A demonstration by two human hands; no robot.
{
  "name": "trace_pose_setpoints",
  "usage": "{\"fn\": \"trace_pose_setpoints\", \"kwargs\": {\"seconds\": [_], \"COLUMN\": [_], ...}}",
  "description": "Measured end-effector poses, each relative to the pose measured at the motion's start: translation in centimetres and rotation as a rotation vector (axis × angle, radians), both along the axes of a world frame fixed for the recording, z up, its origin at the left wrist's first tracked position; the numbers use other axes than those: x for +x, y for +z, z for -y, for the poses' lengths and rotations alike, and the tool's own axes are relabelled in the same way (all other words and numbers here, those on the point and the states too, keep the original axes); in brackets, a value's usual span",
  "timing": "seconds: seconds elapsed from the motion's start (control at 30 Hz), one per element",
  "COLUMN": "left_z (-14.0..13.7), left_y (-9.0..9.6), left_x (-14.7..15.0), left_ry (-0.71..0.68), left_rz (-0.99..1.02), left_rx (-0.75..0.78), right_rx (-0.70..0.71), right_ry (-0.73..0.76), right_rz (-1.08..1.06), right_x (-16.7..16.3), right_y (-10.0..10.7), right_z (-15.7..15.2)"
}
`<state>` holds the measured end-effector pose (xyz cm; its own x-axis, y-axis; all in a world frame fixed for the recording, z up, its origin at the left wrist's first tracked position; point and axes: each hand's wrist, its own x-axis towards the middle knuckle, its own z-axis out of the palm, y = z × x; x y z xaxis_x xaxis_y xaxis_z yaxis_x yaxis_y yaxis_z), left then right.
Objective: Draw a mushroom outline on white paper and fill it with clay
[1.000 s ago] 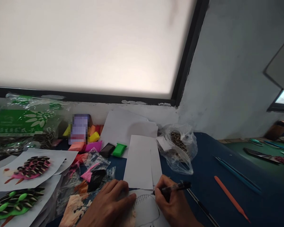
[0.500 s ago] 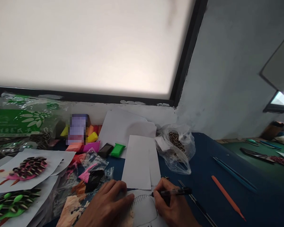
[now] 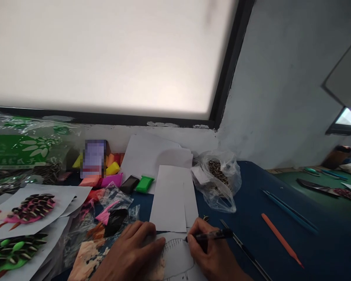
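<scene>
My right hand (image 3: 206,249) is closed around a black pen (image 3: 212,235), its tip touching a white sheet of paper (image 3: 178,255). An outline with a row of short strokes along its upper curve is drawn on that sheet. My left hand (image 3: 134,248) rests on the sheet's left side, fingers slightly bent and thumb stretched toward the drawing; it grips nothing. Blank white cards (image 3: 169,199) lie just beyond both hands. Close to my left hand are a peach-coloured, torn piece of material (image 3: 86,257) and crumpled clear wrappers (image 3: 114,195).
Left are pictures with sunflower seeds on pink clay (image 3: 32,208) and green clay (image 3: 17,253). Coloured clay packs (image 3: 144,184) surround a phone (image 3: 94,158). Behind stands a seed bag (image 3: 20,148). Right are a plastic bag of seeds (image 3: 218,175), blue tweezers (image 3: 289,210) and an orange tool (image 3: 280,238).
The pen tip has shifted slightly left along the top of the outline, with my right hand. My left hand stays in place on the paper. The view has moved a little.
</scene>
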<state>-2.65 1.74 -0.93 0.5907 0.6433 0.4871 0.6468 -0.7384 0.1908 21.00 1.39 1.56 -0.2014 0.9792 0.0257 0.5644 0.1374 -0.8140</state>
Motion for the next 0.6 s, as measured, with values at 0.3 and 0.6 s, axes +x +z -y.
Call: {"fn": "trace_pose_setpoints", "kwargs": {"seconds": [0.3,0.6], "left_z": [0.02,0.04], "left_y": [0.31,-0.07], "left_x": [-0.08,0.01], "left_ry": [-0.016,-0.009], "left_rz": [0.01,0.002], "left_rx": [0.014,0.002], "right_rx": [-0.034,-0.024], "right_ry": [0.001,0.013], "right_rz": [0.002,0.026], "right_x": [-0.3,-0.24], "right_y": [0.71,0.64], "right_z": [0.32,0.21]}}
